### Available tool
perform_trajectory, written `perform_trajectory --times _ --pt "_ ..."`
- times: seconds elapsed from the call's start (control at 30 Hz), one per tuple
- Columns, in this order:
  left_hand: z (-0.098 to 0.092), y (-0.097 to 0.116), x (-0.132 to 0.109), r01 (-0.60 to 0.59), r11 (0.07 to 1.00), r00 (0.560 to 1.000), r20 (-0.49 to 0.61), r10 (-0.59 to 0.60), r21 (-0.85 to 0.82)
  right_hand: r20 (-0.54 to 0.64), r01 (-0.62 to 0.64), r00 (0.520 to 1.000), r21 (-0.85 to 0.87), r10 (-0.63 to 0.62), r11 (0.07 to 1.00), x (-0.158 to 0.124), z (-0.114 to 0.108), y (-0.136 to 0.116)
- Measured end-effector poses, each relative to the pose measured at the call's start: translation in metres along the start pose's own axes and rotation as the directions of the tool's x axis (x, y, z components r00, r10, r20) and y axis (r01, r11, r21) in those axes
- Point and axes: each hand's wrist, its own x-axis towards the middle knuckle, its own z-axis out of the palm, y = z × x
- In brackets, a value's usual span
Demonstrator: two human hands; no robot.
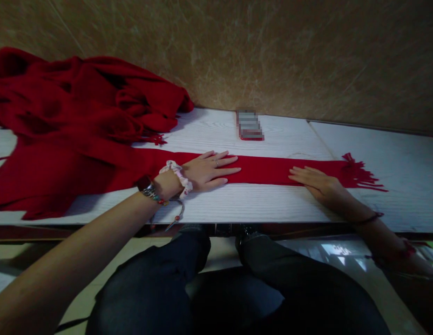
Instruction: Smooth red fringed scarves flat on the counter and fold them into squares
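Note:
A red fringed scarf lies in a long flat strip along the white wood-grain table. My left hand rests flat on the strip, fingers spread and pointing right. Farther right, my right hand lies on the scarf with its fingers stretched out toward the left, close together. Beyond that hand, the tasselled end sits loosely bunched on the table. On the left the strip runs into a wide, wrinkled spread of the same red cloth. Neither hand grips anything.
A heap of crumpled red fabric stands at the back left against the brown marbled wall. Near the wall lies a small red-edged rectangular object, its face blurred out. My legs are below the table's front edge.

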Motion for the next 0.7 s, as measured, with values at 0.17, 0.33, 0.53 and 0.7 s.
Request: perform_trajectory --times 0.17,0.33,0.53,0.7 --pt "0.001 -0.004 -0.005 -0.032 0.999 0.999 0.027 0.031 0.005 0.104 -0.065 0.993 0.004 0.064 0.998 -0.009 -0.002 0.006" --pt "-0.006 -0.009 -0.012 -0.037 0.999 0.998 0.054 0.038 -0.02 0.147 -0.121 0.982 0.012 0.118 0.993 -0.01 -0.014 0.002" --pt "-0.025 0.016 0.037 -0.025 1.0 0.997 -0.077 0.025 -0.003 0.108 -0.221 0.969 -0.035 0.223 0.975 0.039 -0.018 -0.032" --pt "-0.007 0.032 0.059 0.038 0.999 0.996 -0.077 -0.04 -0.021 0.177 -0.279 0.935 -0.165 0.307 0.946 0.065 0.015 -0.054"
